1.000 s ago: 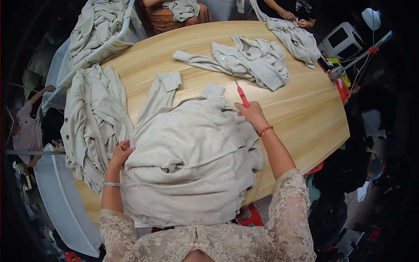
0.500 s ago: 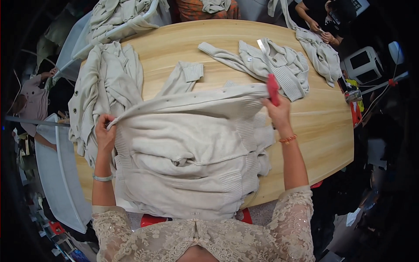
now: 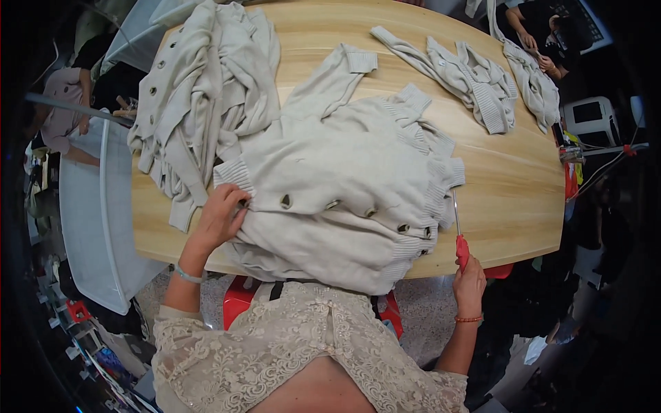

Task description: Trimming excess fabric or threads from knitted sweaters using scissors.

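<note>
A cream knitted cardigan (image 3: 330,158) lies spread before me at the table's near edge, its row of dark buttons running across it. My left hand (image 3: 224,213) pinches the button band at its left end, by the ribbed edge, with the fingertips over a button. In my right hand (image 3: 469,279) is a red-handled tool (image 3: 462,251) with a long, thin metal blade pointing away from me. Its blade stands just right of the cardigan's ribbed edge. Whether it is scissors or a knife, I cannot tell.
More cream cardigans (image 3: 206,89) are heaped at the left. Another cardigan (image 3: 475,82) lies at the far right of the wooden table (image 3: 509,199). A white bin (image 3: 89,227) stands left of the table. Beyond the far right edge, a co-worker's hands (image 3: 537,51) hold something small.
The raised cardigan front has come down toward me, and its buttons now show. My right hand has let go of the cloth and moved nearer, keeping the red-handled tool. The view has shifted.
</note>
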Tool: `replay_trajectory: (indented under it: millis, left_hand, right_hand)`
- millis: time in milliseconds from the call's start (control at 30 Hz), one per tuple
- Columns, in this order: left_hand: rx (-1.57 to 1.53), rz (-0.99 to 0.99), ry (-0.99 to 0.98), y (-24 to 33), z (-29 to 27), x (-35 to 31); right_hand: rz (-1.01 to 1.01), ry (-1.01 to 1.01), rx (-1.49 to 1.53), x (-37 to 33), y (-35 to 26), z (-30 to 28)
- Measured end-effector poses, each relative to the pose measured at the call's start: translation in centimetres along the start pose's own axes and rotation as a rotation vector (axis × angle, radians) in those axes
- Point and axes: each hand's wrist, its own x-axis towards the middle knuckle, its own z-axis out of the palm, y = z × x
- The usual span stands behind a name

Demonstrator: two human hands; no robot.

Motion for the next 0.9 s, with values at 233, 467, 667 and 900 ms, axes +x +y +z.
replay_trajectory:
  millis: [233, 467, 667, 900]
  left_hand:
    - [-0.179, -0.09, -0.09, -1.9, 0.1, -0.5]
    - [-0.305, -0.089, 0.06, -2.4, 0.6, -1.5]
    - [-0.375, -0.227, 0.124, -2.4, 1.2, -2.1]
    - [-0.439, -0.205, 0.236, -3.0, 2.3, -3.1]
  right_hand:
    - [-0.068, -0.001, 0.105, -4.0, -7.2, -3.2]
    - [-0.23, 0.05, 0.278, -7.9, -13.1, -2.1]
    - [-0.178, 0.219, 0.422, -7.7, -15.2, -1.0]
    - [-0.399, -0.01, 0.557, -7.8, -19.8, -0.5]
